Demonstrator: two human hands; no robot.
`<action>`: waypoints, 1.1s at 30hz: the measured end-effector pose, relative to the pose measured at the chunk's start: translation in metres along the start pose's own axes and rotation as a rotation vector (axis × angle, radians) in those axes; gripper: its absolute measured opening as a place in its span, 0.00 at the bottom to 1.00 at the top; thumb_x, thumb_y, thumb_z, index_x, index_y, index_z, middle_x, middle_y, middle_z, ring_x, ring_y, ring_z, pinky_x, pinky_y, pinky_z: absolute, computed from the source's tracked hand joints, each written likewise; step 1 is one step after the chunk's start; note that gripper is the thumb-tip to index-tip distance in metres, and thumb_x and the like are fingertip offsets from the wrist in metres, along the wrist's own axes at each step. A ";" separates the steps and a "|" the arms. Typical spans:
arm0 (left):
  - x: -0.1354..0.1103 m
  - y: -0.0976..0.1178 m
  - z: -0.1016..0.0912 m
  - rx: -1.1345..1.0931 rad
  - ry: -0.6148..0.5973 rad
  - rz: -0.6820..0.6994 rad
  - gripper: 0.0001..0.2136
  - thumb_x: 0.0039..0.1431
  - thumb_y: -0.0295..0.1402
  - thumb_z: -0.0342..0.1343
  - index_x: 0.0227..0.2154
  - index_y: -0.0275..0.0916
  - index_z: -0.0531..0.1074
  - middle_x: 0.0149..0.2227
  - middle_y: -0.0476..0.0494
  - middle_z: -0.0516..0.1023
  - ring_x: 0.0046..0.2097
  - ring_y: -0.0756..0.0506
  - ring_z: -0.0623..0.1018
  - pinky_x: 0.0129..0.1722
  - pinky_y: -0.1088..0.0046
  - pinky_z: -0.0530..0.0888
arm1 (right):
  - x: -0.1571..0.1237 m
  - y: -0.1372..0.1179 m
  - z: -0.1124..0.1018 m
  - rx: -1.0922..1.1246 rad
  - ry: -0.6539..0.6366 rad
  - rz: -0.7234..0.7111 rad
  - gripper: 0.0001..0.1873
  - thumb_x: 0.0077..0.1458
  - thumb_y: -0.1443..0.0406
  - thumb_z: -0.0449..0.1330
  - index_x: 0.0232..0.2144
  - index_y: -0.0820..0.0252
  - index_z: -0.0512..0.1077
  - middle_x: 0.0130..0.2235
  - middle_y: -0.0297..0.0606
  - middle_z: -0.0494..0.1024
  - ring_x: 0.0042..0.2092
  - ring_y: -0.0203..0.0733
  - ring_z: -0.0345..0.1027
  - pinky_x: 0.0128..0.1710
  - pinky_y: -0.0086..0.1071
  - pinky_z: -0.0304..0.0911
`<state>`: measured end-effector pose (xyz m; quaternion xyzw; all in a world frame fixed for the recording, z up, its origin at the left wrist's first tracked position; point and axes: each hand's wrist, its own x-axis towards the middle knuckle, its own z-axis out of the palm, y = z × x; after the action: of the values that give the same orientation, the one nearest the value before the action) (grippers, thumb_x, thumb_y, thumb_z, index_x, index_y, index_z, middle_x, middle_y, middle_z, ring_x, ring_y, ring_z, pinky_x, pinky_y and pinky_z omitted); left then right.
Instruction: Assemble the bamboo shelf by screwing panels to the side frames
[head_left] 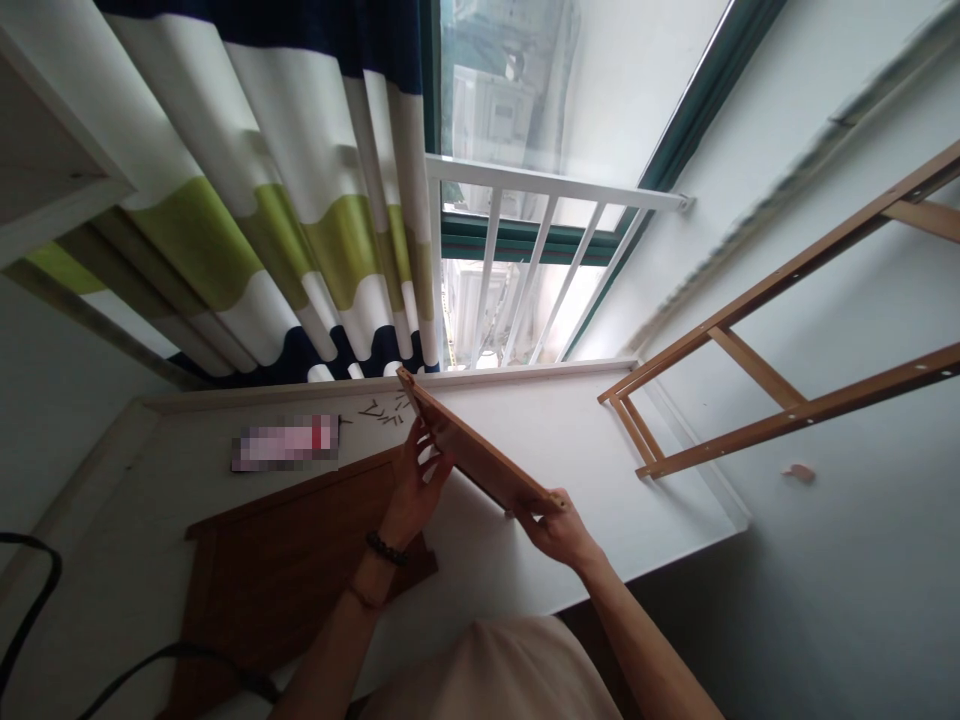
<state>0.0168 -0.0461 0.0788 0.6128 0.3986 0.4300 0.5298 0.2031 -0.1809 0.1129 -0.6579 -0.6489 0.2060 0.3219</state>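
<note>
Tilted above the white surface, a brown wooden board (480, 450) is held between my two hands, its far end up and to the left. My left hand (421, 480) grips it near that upper end, thumb and fingers around the edge. Around the lower right end, my right hand (559, 530) is closed. Below and left of my left arm lie flat brown wooden panels (300, 560). Several small dark screws or bolts (382, 410) are scattered by the board's upper end.
A blurred pink packet (285, 443) lies on the white surface (570, 410). On the right, a wooden ladder-like frame (757, 370) leans against the wall. Behind are a striped curtain (322, 240) and a white window railing (555, 190). A black cable (180, 652) hangs at lower left.
</note>
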 end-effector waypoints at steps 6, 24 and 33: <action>0.005 0.034 -0.016 0.106 0.092 0.208 0.22 0.60 0.40 0.50 0.57 0.45 0.59 0.58 0.39 0.62 0.59 0.41 0.64 0.57 0.58 0.64 | 0.001 0.052 -0.027 0.363 0.256 0.445 0.10 0.39 0.59 0.64 0.24 0.59 0.77 0.28 0.39 0.79 0.32 0.48 0.73 0.34 0.40 0.69; -0.027 0.070 -0.007 -0.048 -0.121 0.349 0.08 0.60 0.31 0.51 0.39 0.40 0.72 0.36 0.44 0.79 0.40 0.46 0.78 0.42 0.67 0.75 | 0.006 0.059 -0.050 0.550 0.069 0.299 0.08 0.46 0.65 0.62 0.31 0.57 0.79 0.36 0.40 0.81 0.39 0.47 0.74 0.35 0.37 0.71; 0.026 -0.010 -0.010 0.423 0.109 -0.023 0.14 0.58 0.33 0.51 0.48 0.42 0.66 0.49 0.43 0.69 0.47 0.47 0.73 0.46 0.69 0.72 | 0.000 0.033 -0.017 0.119 0.228 0.133 0.14 0.55 0.59 0.56 0.40 0.57 0.77 0.33 0.41 0.81 0.38 0.50 0.75 0.40 0.39 0.71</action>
<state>0.0156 -0.0172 0.0721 0.6816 0.5151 0.3631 0.3718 0.2386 -0.1814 0.1018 -0.6984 -0.5495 0.1889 0.4178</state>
